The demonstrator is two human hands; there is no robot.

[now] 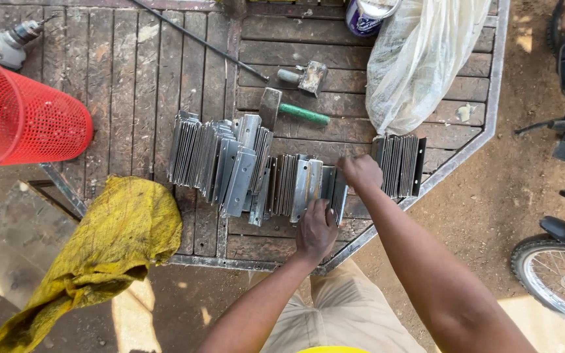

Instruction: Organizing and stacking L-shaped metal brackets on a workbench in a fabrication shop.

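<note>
Head view is showing a row of folded metal brackets (295, 186) standing on edge across a worn wooden platform (132, 85). The left hand (316, 230) is pinching the near end of one bracket, fingers closed on it; the right hand (359, 171) is gripping the row's right end. A green-handled hammer (289, 110) is lying just behind, a yellow cloth (109, 252) draping the platform's near edge, dirt ground around.

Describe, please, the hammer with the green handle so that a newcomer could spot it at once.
On the wooden platform, look just above the row of metal plates. The hammer lies flat there; its bright green handle sets it apart from the grey-handled hammer beyond.
</note>
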